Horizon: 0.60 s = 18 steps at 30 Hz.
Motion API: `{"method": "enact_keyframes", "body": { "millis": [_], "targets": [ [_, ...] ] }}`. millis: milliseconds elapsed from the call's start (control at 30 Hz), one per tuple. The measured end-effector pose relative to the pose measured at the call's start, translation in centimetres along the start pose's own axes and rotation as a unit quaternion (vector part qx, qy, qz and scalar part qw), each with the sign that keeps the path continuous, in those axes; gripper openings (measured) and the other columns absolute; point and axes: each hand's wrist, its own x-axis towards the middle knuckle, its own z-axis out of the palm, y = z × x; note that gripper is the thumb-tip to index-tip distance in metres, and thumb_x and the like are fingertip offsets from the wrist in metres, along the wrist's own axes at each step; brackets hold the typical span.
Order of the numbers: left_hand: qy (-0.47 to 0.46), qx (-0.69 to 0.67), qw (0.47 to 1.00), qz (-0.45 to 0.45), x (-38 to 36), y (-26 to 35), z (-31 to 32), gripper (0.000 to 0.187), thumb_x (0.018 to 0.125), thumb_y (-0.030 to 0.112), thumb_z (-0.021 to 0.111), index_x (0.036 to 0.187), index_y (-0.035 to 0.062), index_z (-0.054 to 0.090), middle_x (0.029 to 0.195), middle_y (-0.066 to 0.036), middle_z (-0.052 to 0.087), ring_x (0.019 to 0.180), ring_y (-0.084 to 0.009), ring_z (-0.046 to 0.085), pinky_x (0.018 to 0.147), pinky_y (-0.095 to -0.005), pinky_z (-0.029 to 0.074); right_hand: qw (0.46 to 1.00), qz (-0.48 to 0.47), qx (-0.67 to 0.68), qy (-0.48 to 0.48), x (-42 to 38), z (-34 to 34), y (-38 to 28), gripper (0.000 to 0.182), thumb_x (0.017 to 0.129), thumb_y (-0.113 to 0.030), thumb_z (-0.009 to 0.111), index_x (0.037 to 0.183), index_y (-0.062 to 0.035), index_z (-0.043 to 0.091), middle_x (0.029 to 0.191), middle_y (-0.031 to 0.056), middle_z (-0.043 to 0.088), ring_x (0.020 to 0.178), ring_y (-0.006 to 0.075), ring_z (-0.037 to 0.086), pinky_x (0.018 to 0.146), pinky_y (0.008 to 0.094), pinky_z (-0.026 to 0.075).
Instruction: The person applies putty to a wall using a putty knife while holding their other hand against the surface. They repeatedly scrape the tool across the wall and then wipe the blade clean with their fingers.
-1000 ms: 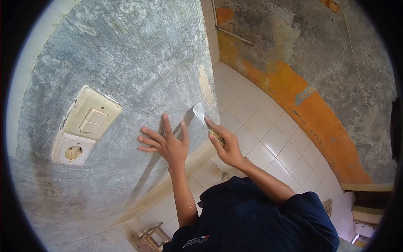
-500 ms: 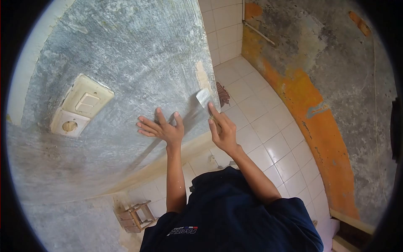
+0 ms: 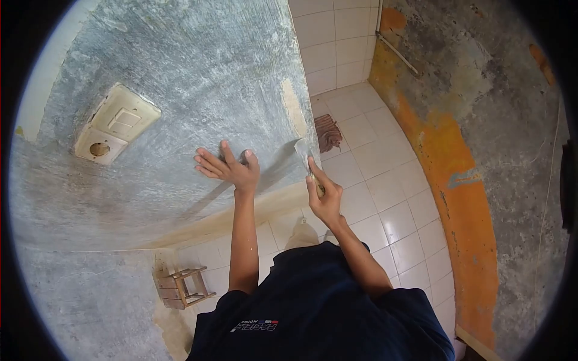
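Your right hand (image 3: pixel 327 203) grasped the scraper (image 3: pixel 303 150), its blade just below the pale patch (image 3: pixel 292 108) and close to the wall's edge. The blade seemed to meet the wall (image 3: pixel 205 72); its pressure could not be told. Your left hand (image 3: pixel 242 175), released and fingers spread, appeared to rest on the wall, below and left of the patch. The step in hand was judged to be blade work beside that edge. Any further stroke called for a shallow blade angle and a steady grip.
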Motion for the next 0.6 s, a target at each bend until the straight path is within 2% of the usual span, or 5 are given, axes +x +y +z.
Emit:
{"method": "enact_keyframes", "body": {
  "millis": [200,300,367,400,600],
  "targets": [
    [0.001,-0.006,1.000,-0.004,-0.1,0.2,-0.1,0.066,0.105,0.050,0.042,0.159,0.0120,0.036,0.168,-0.033,0.009,0.157,-0.0484,-0.002,0.119,-0.0669,-0.005,0.999,0.034,0.019,-0.028,0.6,-1.0,-0.9,0.043,0.095,-0.002,0.067,0.138,-0.0028,0.065,0.124,0.0210,0.072,0.106,0.0290,0.076,0.087,0.0331,0.057],
    [0.005,0.003,1.000,-0.007,-0.2,0.3,0.1,0.065,0.105,0.050,0.041,0.159,0.0126,0.036,0.169,-0.033,0.009,0.157,-0.0486,-0.001,0.119,-0.0674,-0.005,0.999,-0.015,-0.017,-0.027,0.4,-1.0,0.1,0.043,0.095,-0.002,0.067,0.138,-0.0031,0.065,0.121,0.0213,0.073,0.102,0.0281,0.077,0.084,0.0337,0.058],
    [0.000,0.011,1.000,0.001,-0.3,0.1,0.1,0.071,0.106,0.054,0.037,0.162,0.0114,0.031,0.169,-0.032,0.005,0.157,-0.0484,-0.004,0.119,-0.0685,-0.004,0.996,0.068,0.006,-0.050,1.2,-1.6,-1.6,0.044,0.094,-0.001,0.068,0.138,-0.0019,0.064,0.122,0.0214,0.073,0.103,0.0279,0.076,0.085,0.0338,0.058],
    [-0.006,0.013,1.000,0.000,-0.6,0.0,-0.2,0.071,0.106,0.054,0.037,0.162,0.0114,0.031,0.169,-0.032,0.005,0.157,-0.0484,-0.004,0.119,-0.0685,-0.004,0.996,0.074,0.006,-0.053,1.2,-1.6,-2.0,0.044,0.094,-0.001,0.068,0.138,-0.0019,0.064,0.122,0.0214,0.073,0.103,0.0279,0.076,0.085,0.0338,0.058],
    [0.009,0.022,1.000,0.008,-0.3,-0.1,0.4,0.070,0.106,0.054,0.037,0.163,0.0126,0.031,0.169,-0.032,0.005,0.157,-0.0483,-0.003,0.119,-0.0688,-0.003,1.000,-0.008,-0.004,-0.023,0.8,-1.3,-0.1,0.043,0.095,-0.001,0.067,0.138,-0.0012,0.064,0.123,0.0217,0.072,0.101,0.0277,0.077,0.085,0.0326,0.058]
  ]
}}
